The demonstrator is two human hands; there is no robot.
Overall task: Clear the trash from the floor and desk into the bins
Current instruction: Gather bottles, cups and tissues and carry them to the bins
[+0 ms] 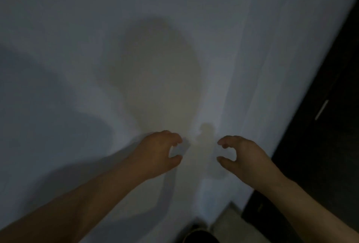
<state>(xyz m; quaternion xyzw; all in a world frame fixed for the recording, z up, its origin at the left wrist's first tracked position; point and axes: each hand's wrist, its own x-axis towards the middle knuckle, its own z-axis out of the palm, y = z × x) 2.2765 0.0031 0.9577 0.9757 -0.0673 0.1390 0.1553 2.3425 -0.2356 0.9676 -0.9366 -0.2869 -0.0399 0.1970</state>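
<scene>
Both my hands are held out in front of a plain white wall (pixel 174 29), which fills most of the view. My left hand (pixel 159 153) has loosely curled fingers and holds nothing. My right hand (pixel 242 155) mirrors it, fingers loosely curled, with nothing in it. The two hands are apart, with a gap between them. Their shadows fall on the wall. No trash and no bin is in view.
A dark cabinet (pixel 320 135) with a pale bar handle (pixel 321 109) stands at the right edge. A strip of light floor (pixel 229 221) shows at the bottom, with a dark rounded object (pixel 200 235) at the lower edge.
</scene>
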